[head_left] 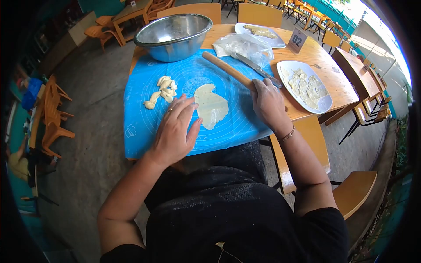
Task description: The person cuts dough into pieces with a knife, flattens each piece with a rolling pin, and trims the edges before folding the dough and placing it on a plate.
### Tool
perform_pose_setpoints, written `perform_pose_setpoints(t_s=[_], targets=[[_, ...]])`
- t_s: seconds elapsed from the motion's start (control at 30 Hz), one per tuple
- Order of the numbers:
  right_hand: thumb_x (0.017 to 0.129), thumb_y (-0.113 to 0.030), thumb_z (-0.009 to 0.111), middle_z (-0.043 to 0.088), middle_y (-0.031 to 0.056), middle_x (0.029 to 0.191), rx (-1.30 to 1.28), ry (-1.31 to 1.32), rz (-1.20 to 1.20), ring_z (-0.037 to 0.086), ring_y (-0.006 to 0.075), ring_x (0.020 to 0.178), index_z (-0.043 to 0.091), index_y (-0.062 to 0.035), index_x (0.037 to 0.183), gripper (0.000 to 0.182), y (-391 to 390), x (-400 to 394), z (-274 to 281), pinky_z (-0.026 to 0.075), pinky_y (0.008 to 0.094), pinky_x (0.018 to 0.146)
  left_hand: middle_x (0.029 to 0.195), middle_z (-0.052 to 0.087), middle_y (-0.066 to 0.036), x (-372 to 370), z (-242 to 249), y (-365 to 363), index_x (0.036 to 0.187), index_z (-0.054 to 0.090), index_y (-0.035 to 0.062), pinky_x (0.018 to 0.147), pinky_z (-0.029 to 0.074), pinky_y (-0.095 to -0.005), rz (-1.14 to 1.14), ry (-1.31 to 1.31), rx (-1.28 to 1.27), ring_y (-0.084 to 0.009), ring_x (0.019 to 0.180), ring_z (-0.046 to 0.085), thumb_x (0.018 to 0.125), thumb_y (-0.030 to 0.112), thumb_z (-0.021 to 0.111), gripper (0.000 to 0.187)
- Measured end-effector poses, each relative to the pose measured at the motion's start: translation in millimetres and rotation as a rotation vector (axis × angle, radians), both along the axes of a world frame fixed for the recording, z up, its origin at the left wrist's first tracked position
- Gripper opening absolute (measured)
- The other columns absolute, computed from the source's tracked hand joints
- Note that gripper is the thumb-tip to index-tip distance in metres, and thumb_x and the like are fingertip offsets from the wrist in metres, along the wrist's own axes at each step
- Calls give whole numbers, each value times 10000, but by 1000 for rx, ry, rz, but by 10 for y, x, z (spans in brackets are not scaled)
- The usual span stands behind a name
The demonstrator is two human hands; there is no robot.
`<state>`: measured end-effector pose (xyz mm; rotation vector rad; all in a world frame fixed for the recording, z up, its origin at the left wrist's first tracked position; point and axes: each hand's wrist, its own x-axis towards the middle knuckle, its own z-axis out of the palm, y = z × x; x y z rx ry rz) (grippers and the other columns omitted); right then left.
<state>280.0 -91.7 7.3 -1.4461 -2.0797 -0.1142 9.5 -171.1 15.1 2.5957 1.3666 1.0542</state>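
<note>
A thin, flattened piece of dough [211,107] lies on the blue baking mat [144,109] in front of me. My left hand [176,127] is open over the mat, with its fingertips at the dough's left edge. Several small dough pieces [164,90] sit just beyond it. In my right hand [270,104] is one end of a wooden rolling pin [228,71]. The pin slants away to the upper left, beyond the flat dough. Close to that hand lies a knife [258,69] with a dark handle.
A large metal bowl [175,37] stands at the back left of the wooden table [337,83]. Along the right side are a plate of flat dough pieces [305,85], a clear plastic bag [245,47], another plate [276,40] and a number sign [297,40]. Chairs surround the table.
</note>
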Motion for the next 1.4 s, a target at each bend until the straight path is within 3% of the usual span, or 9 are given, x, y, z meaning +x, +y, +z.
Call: perform_pose_setpoints(t_s=[0.17,0.37,0.5,0.57,0.9,1.03,1.17,1.2,1.4], targets=[[940,-193,564,618,206,978,36,-165,-30,602,401,957,650,0,972,214,218,-64,-42,477,471,862,1343,556,-249,-5,132,356,1279,558,-68,1103,390,-460,-18,53,-193,-404,1315,490,963,203,632,423],[899,-192,578,644,224,952,191,-92,-56,603,422,944,697,13,883,237,580,126,-12,457,480,921,1471,449,-243,-55,-17,588,1384,480,-71,1181,297,-446,14,206,-290,-371,1438,340,950,395,634,655],[844,-102,595,680,247,953,-69,-218,-70,636,407,957,725,11,947,200,843,381,113,493,465,895,1513,405,-239,-50,-107,629,1408,449,-94,1205,252,-447,13,226,-312,-368,1471,279,918,498,645,793],[850,-94,597,700,228,972,-320,-105,-63,661,398,953,724,-12,979,199,929,446,215,518,466,852,1517,399,-239,-35,-121,622,1403,452,-99,1205,250,-448,15,216,-312,-372,1471,276,917,503,643,796],[847,-117,563,676,259,964,-273,-122,-147,637,449,952,666,-20,966,186,953,335,426,508,474,831,1522,403,-211,-80,-173,612,1420,447,-63,1199,267,-451,21,147,-285,-344,1474,286,866,426,728,791],[892,-97,549,667,254,937,-80,-26,23,633,436,926,659,-1,976,169,521,345,724,502,464,806,1524,397,-202,-118,-165,622,1440,423,-45,1204,260,-451,4,67,-339,-341,1473,285,839,438,751,838],[919,-150,664,702,200,946,-519,56,229,675,343,859,725,-7,1054,207,-21,188,962,522,392,773,1546,367,-188,-113,-173,643,1471,388,-15,1210,247,-450,11,120,-351,-338,1479,267,809,475,767,906],[897,-115,692,712,180,946,-455,30,353,688,318,857,726,-8,1060,199,-66,182,896,531,377,773,1551,362,-183,-110,-177,646,1477,380,-8,1212,244,-450,18,125,-351,-338,1481,262,802,486,770,923],[861,-75,699,708,175,955,-324,-8,479,679,353,865,738,-17,1012,166,-147,-32,709,537,401,793,1563,350,-176,-102,-158,646,1467,407,-1,1214,238,-453,28,193,-340,-334,1481,263,804,521,752,912]])
